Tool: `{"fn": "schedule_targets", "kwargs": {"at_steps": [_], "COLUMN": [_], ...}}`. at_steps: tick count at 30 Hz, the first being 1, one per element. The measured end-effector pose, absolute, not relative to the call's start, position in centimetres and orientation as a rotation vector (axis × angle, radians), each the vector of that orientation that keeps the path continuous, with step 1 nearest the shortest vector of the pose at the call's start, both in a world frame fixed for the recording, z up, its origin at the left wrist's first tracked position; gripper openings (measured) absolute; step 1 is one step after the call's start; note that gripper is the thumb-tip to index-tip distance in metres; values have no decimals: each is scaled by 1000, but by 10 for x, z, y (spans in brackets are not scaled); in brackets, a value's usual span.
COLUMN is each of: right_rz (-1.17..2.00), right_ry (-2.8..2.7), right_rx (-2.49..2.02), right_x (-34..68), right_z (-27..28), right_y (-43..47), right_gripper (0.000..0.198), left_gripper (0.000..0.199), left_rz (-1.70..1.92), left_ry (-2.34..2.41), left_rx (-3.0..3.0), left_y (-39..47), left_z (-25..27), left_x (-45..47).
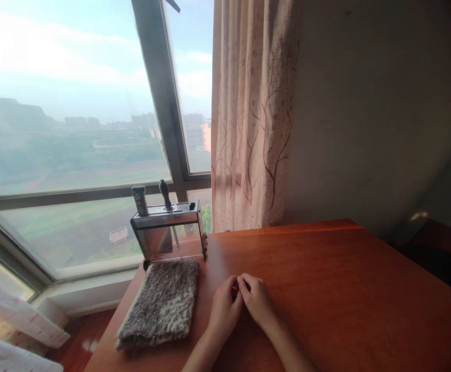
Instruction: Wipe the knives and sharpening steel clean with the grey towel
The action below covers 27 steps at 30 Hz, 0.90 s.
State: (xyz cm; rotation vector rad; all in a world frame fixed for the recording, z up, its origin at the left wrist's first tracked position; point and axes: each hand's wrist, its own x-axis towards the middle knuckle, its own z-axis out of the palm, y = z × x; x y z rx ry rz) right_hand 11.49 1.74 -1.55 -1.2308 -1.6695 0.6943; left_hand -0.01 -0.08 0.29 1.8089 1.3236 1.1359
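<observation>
My left hand [225, 305] and my right hand [255, 297] rest together on the reddish-brown wooden table [326, 299]. Their fingers are curled and closed, and the fingertips of the two hands meet. Nothing shows in either one, though the undersides of the fingers are hidden. Left of my left hand lies a folded, shaggy grey-and-white cloth [161, 302], apart from it. Behind the cloth stands a knife holder [169, 210] with a metal top and see-through sides. Two dark handles stick up from it; a broad blade and a thin rod show inside.
A large window [74, 129] with grey frames fills the left and back. Beside it hangs a pale curtain [249, 129] with red branch patterns, next to a grey wall [365, 113]. Another curtain [12, 320] hangs at lower left. The table's left edge runs beside the cloth.
</observation>
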Motion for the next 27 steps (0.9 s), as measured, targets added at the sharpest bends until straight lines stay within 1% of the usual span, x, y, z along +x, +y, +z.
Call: {"fn": "schedule_targets", "kwargs": {"at_steps": [27], "right_rz": [708], "right_ry": [-1684], "right_rx": [-1235], "right_x": [115], "right_z": [-19], "right_y": [18], "right_gripper": [33], "left_gripper": [12], "left_rz": [1146], "left_ry": [1319], "left_rx": [1824], "left_y": [1], "left_z": [-4], "left_x": [-1]}}
